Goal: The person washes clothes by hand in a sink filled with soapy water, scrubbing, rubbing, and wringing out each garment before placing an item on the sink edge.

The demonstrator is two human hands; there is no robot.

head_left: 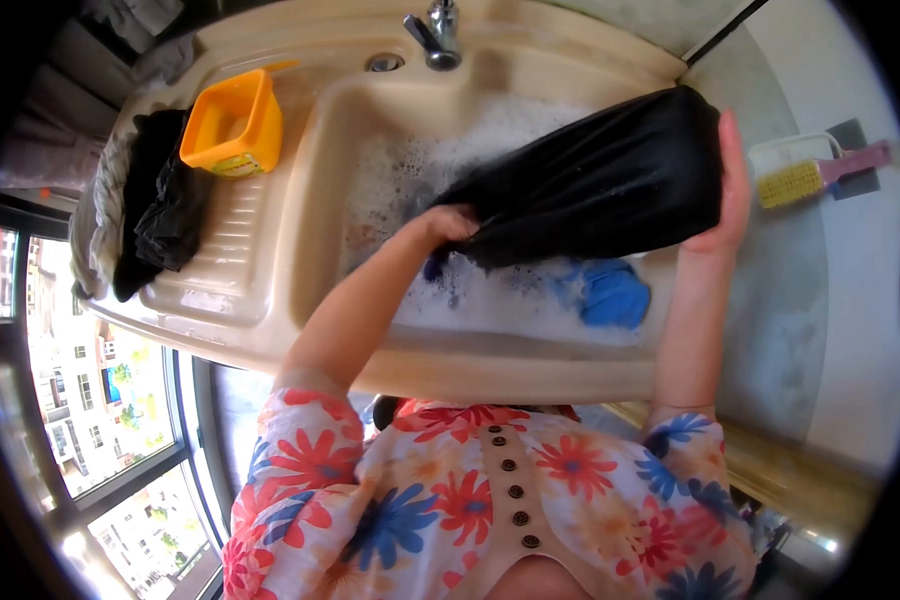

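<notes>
Here, bunched in closed fingers of the left hand [450, 222], tips hidden; widening rightward and slightly forward to straight fingers of the right hand [722, 205], grip unclear: black cloth [595, 180], stretched lengthwise between both, over the foamy sink [315, 200].

No text, brand, number or sign can be read. The yellow tub [260, 133] bears a small printed label [242, 165] low on its side, with marks too small and blurred to make out.
</notes>
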